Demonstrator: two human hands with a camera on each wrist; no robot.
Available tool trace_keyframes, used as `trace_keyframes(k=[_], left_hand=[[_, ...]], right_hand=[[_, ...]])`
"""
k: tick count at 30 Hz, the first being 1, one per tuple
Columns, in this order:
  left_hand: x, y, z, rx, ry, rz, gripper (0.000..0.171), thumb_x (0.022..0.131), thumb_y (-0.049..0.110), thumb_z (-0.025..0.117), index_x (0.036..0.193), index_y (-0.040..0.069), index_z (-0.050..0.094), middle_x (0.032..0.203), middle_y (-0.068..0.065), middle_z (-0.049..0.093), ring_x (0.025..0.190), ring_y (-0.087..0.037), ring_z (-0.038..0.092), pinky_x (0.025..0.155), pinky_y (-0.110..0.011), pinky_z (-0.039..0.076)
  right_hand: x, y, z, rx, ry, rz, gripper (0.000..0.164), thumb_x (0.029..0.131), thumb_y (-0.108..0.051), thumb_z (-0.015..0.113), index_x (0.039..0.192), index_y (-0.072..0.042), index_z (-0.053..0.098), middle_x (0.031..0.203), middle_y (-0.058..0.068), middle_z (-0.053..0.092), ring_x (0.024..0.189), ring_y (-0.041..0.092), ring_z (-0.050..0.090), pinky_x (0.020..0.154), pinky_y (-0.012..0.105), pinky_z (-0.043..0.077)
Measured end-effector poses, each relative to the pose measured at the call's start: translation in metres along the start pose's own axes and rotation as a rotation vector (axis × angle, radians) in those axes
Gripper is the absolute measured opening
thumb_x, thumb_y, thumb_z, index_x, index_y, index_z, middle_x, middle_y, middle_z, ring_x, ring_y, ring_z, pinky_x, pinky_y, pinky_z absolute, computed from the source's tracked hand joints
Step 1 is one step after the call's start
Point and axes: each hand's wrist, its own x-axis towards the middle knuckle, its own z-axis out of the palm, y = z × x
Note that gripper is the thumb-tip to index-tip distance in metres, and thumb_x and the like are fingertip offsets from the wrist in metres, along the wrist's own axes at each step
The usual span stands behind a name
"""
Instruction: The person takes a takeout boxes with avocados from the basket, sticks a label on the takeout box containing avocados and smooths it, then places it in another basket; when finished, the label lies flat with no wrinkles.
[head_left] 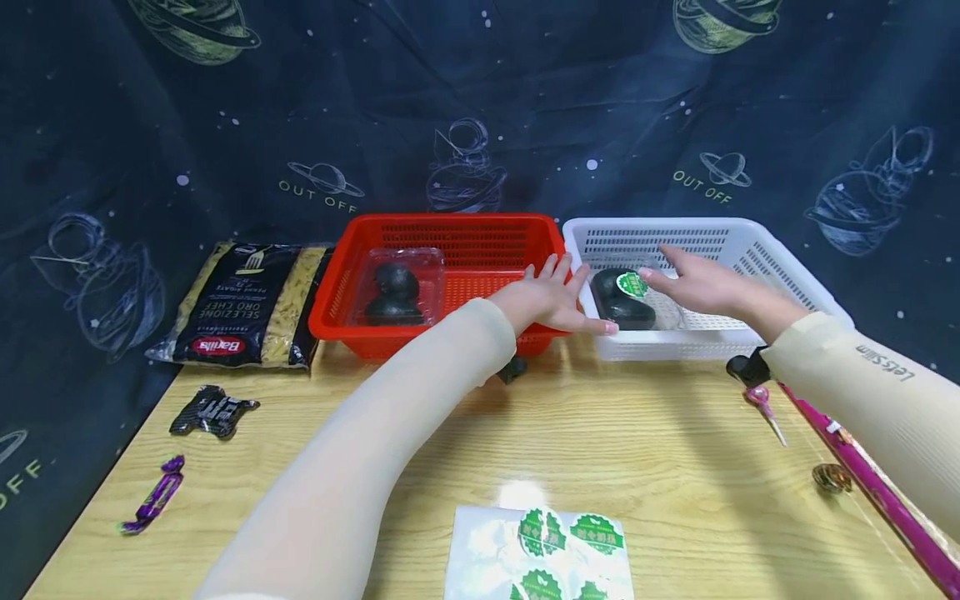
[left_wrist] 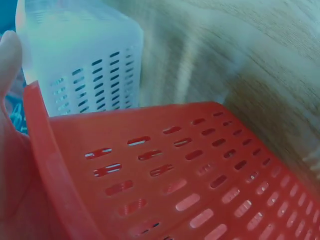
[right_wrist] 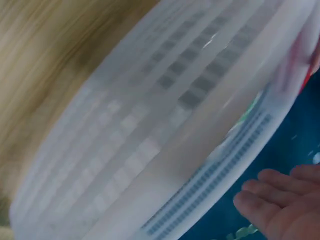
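Holding nothing with left grip (head_left: 551,302), fingers spread at the neighbouring rims of red basket (head_left: 450,220) and white basket (head_left: 675,343); nothing in right grip (head_left: 701,283), outstretched over the white one. Probably paired for easy access. In the red, a clear tray (head_left: 432,283) of dark rounded items (head_left: 396,283); in the white, dark items with green sticker (head_left: 632,284), matching sticker sheet (head_left: 495,558) on counter (head_left: 600,442). Readable: "Barilla" on upside-down pasta bag (head_left: 243,308), "Let's Slim" on right sleeve (head_left: 885,392), "OUT OFF" on backdrop (head_left: 517,83).

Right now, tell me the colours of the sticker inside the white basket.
The sticker is green and white; it shows best in the head view.
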Motion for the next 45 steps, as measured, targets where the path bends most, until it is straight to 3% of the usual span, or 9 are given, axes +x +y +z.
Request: trace_keyframes(k=[2, 6, 12, 16, 24, 28, 32, 38, 45], left_hand=[[0.003, -0.007, 0.003, -0.001, 0.010, -0.007, 0.117, 0.068, 0.090, 0.036, 0.151, 0.027, -0.015, 0.157, 0.000, -0.021, 0.144, -0.026, -0.017, 0.116, -0.049, -0.003], [-0.008, -0.019, 0.003, -0.003, 0.021, -0.022, 0.119, 0.070, 0.090, 0.034, 0.151, 0.018, -0.015, 0.157, -0.002, -0.021, 0.144, -0.025, -0.017, 0.116, -0.048, -0.004], [-0.052, -0.050, 0.003, 0.027, 0.084, -0.044, 0.116, 0.076, 0.083, 0.038, 0.153, 0.009, -0.005, 0.159, -0.012, -0.010, 0.145, -0.032, -0.010, 0.116, -0.052, 0.002], [-0.078, -0.091, 0.011, -0.007, 0.134, -0.083, 0.113, 0.077, 0.083, 0.038, 0.153, 0.010, -0.003, 0.159, -0.013, -0.010, 0.145, -0.034, -0.010, 0.115, -0.053, 0.000], [-0.137, -0.203, 0.039, -0.143, 0.212, -0.240, 0.114, 0.078, 0.086, 0.026, 0.151, 0.007, -0.011, 0.156, -0.017, -0.018, 0.141, -0.040, -0.018, 0.110, -0.062, -0.005], [-0.154, -0.236, 0.050, -0.204, 0.228, -0.255, 0.118, 0.078, 0.084, 0.032, 0.149, 0.001, -0.013, 0.155, -0.020, -0.022, 0.140, -0.043, -0.020, 0.108, -0.066, -0.002], [-0.161, -0.243, 0.054, -0.236, 0.246, -0.248, 0.127, 0.073, 0.086, 0.039, 0.148, -0.003, -0.012, 0.155, -0.021, -0.020, 0.140, -0.043, -0.017, 0.110, -0.063, 0.002], [-0.161, -0.237, 0.050, -0.239, 0.221, -0.278, 0.136, 0.067, 0.089, 0.043, 0.148, -0.005, -0.011, 0.155, -0.022, -0.018, 0.141, -0.042, -0.015, 0.112, -0.060, 0.003], [-0.160, -0.230, 0.045, -0.241, 0.214, -0.288, 0.139, 0.063, 0.090, 0.045, 0.149, -0.004, -0.009, 0.156, -0.021, -0.015, 0.142, -0.041, -0.013, 0.112, -0.061, 0.006]], right_hand=[[0.004, -0.017, 0.006, -0.013, 0.034, -0.049, 0.083, 0.099, -0.053, 0.035, 0.150, 0.006, 0.008, 0.150, 0.033, 0.018, 0.137, 0.050, 0.019, 0.108, 0.063, 0.017], [0.017, -0.047, 0.026, -0.007, 0.059, -0.154, 0.075, 0.100, -0.042, 0.042, 0.149, 0.007, 0.014, 0.151, 0.030, 0.021, 0.138, 0.045, 0.022, 0.111, 0.058, 0.019], [0.034, -0.071, 0.058, -0.038, -0.016, -0.241, 0.077, 0.097, -0.037, 0.050, 0.149, 0.006, 0.013, 0.154, 0.026, 0.017, 0.140, 0.041, 0.019, 0.111, 0.055, 0.022], [0.036, -0.076, 0.069, -0.048, -0.078, -0.206, 0.084, 0.096, -0.043, 0.050, 0.152, 0.001, 0.006, 0.157, 0.024, 0.004, 0.143, 0.041, 0.007, 0.109, 0.059, 0.023], [0.030, -0.079, 0.073, -0.102, -0.108, -0.180, 0.085, 0.097, -0.048, 0.042, 0.151, 0.000, -0.001, 0.157, 0.022, -0.010, 0.143, 0.040, -0.004, 0.110, 0.060, 0.018], [0.027, -0.079, 0.071, -0.109, -0.115, -0.180, 0.085, 0.097, -0.050, 0.040, 0.151, 0.000, -0.003, 0.156, 0.022, -0.012, 0.143, 0.041, -0.004, 0.110, 0.061, 0.019], [0.026, -0.080, 0.070, -0.122, -0.117, -0.185, 0.085, 0.097, -0.050, 0.041, 0.151, 0.002, -0.001, 0.156, 0.024, -0.010, 0.142, 0.042, -0.004, 0.108, 0.062, 0.021], [0.028, -0.082, 0.063, -0.114, -0.115, -0.185, 0.085, 0.096, -0.045, 0.048, 0.150, 0.004, 0.005, 0.155, 0.027, -0.004, 0.141, 0.045, 0.003, 0.105, 0.063, 0.027], [0.052, -0.107, 0.042, -0.149, -0.143, -0.131, 0.088, 0.093, -0.051, 0.051, 0.152, 0.000, 0.009, 0.156, 0.026, 0.005, 0.140, 0.045, 0.012, 0.103, 0.064, 0.029]])
